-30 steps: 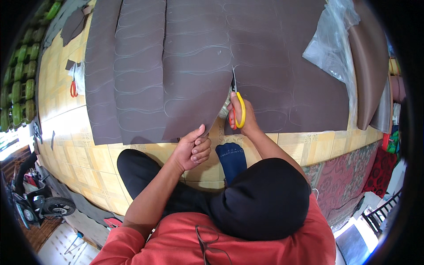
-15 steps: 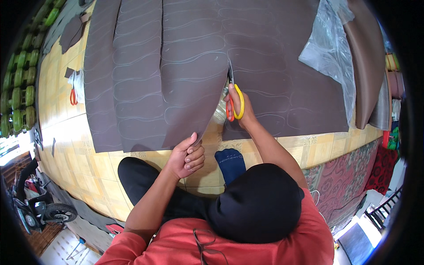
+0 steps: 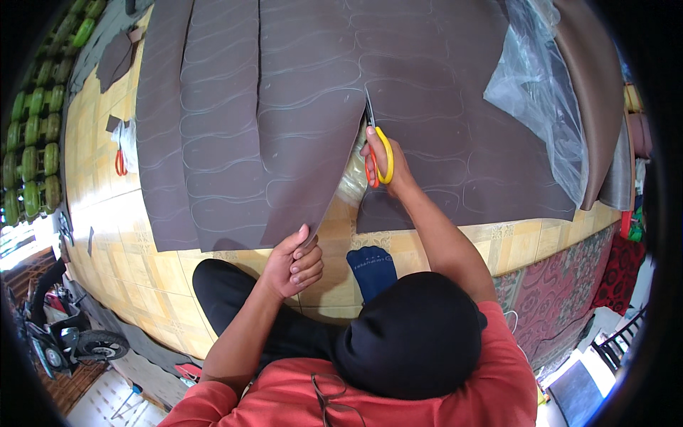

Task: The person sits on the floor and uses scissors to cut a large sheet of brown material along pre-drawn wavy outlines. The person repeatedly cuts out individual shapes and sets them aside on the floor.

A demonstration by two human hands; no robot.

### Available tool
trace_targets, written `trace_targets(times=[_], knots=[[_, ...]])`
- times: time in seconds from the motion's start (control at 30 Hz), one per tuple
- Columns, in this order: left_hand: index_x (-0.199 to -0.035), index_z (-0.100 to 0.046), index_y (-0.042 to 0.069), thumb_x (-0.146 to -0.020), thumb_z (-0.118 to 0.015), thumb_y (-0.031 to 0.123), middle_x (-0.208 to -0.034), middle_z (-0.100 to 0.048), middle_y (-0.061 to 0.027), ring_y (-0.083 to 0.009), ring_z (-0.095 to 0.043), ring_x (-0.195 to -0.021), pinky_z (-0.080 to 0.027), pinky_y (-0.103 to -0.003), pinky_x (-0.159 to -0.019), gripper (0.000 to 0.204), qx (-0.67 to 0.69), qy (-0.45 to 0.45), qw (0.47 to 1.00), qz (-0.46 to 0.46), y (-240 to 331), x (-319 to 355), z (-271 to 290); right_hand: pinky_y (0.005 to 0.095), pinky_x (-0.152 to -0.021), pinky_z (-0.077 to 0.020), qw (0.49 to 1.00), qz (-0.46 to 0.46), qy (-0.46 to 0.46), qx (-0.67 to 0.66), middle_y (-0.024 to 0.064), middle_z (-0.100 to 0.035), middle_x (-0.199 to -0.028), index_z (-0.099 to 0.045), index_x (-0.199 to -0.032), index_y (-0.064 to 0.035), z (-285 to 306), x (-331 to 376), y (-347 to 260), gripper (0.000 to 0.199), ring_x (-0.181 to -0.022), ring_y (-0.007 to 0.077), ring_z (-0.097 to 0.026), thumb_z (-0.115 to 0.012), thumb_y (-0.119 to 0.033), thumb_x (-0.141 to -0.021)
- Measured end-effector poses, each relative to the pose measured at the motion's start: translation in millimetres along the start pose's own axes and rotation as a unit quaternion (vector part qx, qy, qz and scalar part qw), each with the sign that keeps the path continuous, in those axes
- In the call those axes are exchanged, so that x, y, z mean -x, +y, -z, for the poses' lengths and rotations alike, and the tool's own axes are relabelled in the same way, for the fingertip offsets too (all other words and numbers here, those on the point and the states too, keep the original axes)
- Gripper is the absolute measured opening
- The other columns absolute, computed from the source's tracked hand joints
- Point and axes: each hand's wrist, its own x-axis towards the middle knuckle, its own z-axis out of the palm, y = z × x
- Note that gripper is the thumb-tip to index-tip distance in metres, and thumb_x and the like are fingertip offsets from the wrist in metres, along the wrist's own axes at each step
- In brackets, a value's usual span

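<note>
Your right hand grips the scissors, blades pointing away from you into the brown sheet spread on the floor. Your left hand pinches the sheet's near cut corner.

The foam sheet lies on the tiled floor. Left of it lie small scissors; right of it, a plastic bag; a patterned rug nearer the person.
</note>
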Motion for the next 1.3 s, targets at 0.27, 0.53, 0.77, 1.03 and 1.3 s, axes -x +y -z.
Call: trace_targets(times=[0.27, 0.53, 0.77, 1.03, 1.3], knots=[[-0.063, -0.039, 0.015, -0.108, -0.035, 0.042, -0.046, -0.037, 0.0021, -0.0114, -0.036, -0.034, -0.032, -0.026, -0.036, 0.052, 0.001, -0.012, 1.0, -0.002, 1.9, 5.1, -2.9, 0.0306, -0.038, -0.0413, 0.999, -0.006, 0.015, 0.036, 0.0056, -0.047, -0.056, -0.056, -0.079, 0.0011, 5.0, -16.6, -15.0, 0.068, -0.04, 0.0158, -0.048, -0.051, -0.065, -0.093], [-0.062, -0.04, 0.015, -0.107, -0.038, 0.042, -0.045, -0.034, 0.002, -0.0111, -0.034, -0.033, -0.03, -0.026, -0.035, 0.053, 0.003, -0.002, 1.0, -0.002, 7.8, 10.3, -11.6, 0.032, -0.04, -0.0417, 0.997, 0.004, 0.035, -0.075, 0.0059, -0.047, -0.057, -0.051, -0.08, -0.0023, -23.1, -32.6, -24.2, 0.064, -0.041, 0.0174, -0.048, -0.049, -0.065, -0.094], [-0.064, -0.041, 0.015, -0.108, -0.035, 0.042, -0.047, -0.037, 0.0025, -0.011, -0.038, -0.034, -0.034, -0.026, -0.036, 0.052, 0.005, -0.022, 1.0, -0.011, 10.9, 18.1, -10.0, 0.0327, -0.042, -0.0431, 0.998, 0.012, 0.011, -0.059, 0.0053, -0.048, -0.059, -0.054, -0.09, 0.003, -12.4, -47.9, -26.8, 0.074, -0.043, 0.0181, -0.049, -0.049, -0.071, -0.09], [-0.064, -0.041, 0.015, -0.108, -0.035, 0.042, -0.047, -0.039, 0.0025, -0.011, -0.038, -0.034, -0.034, -0.026, -0.036, 0.052, 0.007, -0.02, 1.0, -0.013, 13.3, 20.7, -8.1, 0.0319, -0.043, -0.0441, 0.999, -0.007, -0.017, -0.039, 0.0041, -0.046, -0.057, -0.057, -0.095, 0.0051, 4.2, -70.9, -36.7, 0.078, -0.044, 0.0167, -0.05, -0.049, -0.072, -0.089], [-0.064, -0.042, 0.014, -0.108, -0.036, 0.042, -0.046, -0.039, 0.0024, -0.0111, -0.04, -0.035, -0.035, -0.026, -0.037, 0.052, 0.015, -0.026, 0.999, -0.016, 14.0, 21.6, -4.2, 0.0302, -0.036, -0.0394, 0.999, 0.001, -0.034, -0.016, 0.0026, -0.044, -0.056, -0.055, -0.089, 0.0031, 15.0, -70.2, -45.4, 0.072, -0.039, 0.0149, -0.045, -0.051, -0.069, -0.091]])
